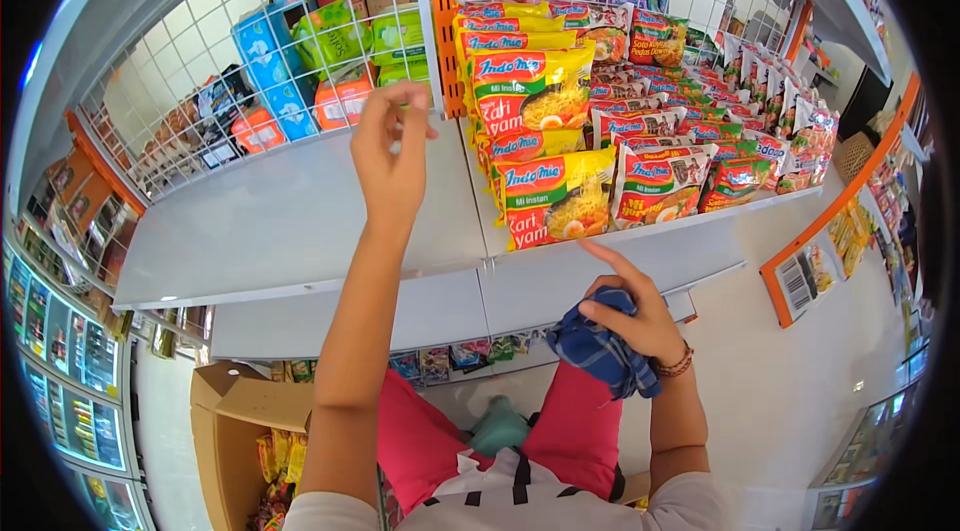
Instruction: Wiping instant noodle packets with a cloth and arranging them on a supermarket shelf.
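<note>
My left hand (391, 156) is raised over the bare left part of the grey metal shelf (300, 208). Its fingers are loosely bent, with a gap between them and nothing visible inside. Beside it, yellow Indomie instant noodle packets (556, 193) stand in a row running back, one stack above another. My right hand (634, 306) grips a bunched blue checked cloth (600, 340) below the shelf's front edge. Its index finger stretches up towards the bottom of the front packet; whether it touches cannot be told.
More noodle packets (664, 182) fill the shelf's right side. Behind a white wire grid (210, 28) sit diaper and tissue packs. An orange upright (442, 21) divides the grid. An open cardboard box (214, 448) holding packets stands at lower left. Another shelf edge overhangs at upper right.
</note>
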Available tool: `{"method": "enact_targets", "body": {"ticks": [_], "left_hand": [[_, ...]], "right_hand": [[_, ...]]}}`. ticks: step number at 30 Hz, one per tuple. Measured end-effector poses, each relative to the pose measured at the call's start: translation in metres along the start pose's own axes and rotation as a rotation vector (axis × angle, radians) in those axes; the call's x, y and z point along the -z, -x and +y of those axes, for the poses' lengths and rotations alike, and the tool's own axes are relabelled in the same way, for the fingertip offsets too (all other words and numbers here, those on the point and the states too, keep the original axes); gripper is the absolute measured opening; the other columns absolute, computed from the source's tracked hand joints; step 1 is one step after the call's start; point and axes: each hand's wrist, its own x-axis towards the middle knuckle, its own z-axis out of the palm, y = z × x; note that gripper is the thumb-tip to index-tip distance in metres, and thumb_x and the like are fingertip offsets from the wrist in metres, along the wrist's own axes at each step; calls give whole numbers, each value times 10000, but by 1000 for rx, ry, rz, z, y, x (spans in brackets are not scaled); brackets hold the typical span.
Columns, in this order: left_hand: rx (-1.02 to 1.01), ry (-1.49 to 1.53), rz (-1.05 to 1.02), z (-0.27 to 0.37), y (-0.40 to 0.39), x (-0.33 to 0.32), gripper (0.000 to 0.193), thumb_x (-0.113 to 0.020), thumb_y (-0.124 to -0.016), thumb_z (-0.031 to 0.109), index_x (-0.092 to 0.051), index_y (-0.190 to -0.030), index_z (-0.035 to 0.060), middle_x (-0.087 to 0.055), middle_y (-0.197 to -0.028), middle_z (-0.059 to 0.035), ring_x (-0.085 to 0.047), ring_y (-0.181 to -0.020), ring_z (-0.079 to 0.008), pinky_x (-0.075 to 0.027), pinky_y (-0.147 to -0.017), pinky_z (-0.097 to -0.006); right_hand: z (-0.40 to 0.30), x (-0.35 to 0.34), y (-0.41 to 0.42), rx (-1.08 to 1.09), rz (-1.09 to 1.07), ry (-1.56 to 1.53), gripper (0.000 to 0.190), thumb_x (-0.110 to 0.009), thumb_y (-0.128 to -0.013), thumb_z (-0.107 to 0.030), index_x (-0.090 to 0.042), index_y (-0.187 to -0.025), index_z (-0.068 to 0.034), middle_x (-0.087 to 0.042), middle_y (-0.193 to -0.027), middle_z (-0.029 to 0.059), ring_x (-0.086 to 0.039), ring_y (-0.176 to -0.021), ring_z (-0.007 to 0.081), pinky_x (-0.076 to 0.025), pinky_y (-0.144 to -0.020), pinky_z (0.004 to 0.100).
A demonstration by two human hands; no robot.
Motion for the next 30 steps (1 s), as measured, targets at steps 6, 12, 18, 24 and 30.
{"method": "enact_targets", "body": {"ticks": [6, 12, 18, 24, 30], "left_hand": [[302, -427, -366, 9, 72, 3, 692, -712, -739, 388, -419, -1262, 42, -546, -1127, -132, -593, -856, -198, -488, -726, -336], [303, -372, -559, -15, 70, -10, 849, -746, -702, 395, -346, -1327, -17, -497, -1205, -177, -566, -1011, -275, -467, -838, -364], [348, -204, -570, -20, 68, -12, 791, -760, -711, 335, -382, -1309, -19, -505, -1182, -174, -553, -1023, -273, -465, -843, -358], [319, -275, -411, -4, 77, -8, 645, -738, -742, 241, -439, -1276, 38, -504, -1151, -131, -577, -960, -239, -480, -747, -331], [-172, -123, -46, 24, 114, 25, 161, -615, -775, -21, -606, -934, 4, -593, -925, -110, -585, -842, -196, -464, -744, -311]], "right_hand": [[3, 0, -16, -36, 27, 75, 772, -679, -799, -113, -234, -1428, -66, -617, -922, 74, -547, -763, 77, -436, -743, 228], [4, -5, -25, 26, 49, 226, 858, -701, -787, -188, -159, -1443, -72, -435, -1343, 153, -589, -876, 154, -452, -818, 290], [17, 1, -23, 160, 51, 307, 861, -706, -781, -202, -167, -1444, -91, -387, -1389, 161, -594, -922, 184, -449, -844, 303], [2, -7, 0, 74, 70, -65, 659, -647, -818, -74, -320, -1390, -63, -563, -1059, 34, -513, -723, 54, -415, -694, 201], [26, -37, 11, -102, -23, -203, 334, -596, -814, -58, -576, -1144, -8, -554, -788, 10, -485, -738, 60, -378, -689, 179]]}}
